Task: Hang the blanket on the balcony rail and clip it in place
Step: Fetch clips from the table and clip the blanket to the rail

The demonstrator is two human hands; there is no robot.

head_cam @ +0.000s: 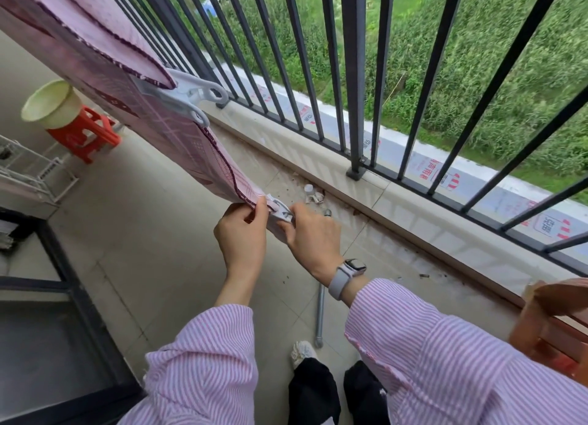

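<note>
Both hands' grip: left hand (243,230) pinches blanket (178,138) corner, right hand (313,236) clip (281,214)

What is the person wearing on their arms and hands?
Both arms wear loose long sleeves with thin pink and white stripes: the left sleeve and the right sleeve. The cuffs are wide and end just below the wrists. The right wrist carries a smartwatch with a pale lilac-grey band and a dark rectangular face. Both hands are bare, with no gloves.

Basin (51,104) on stool (86,135)
</note>
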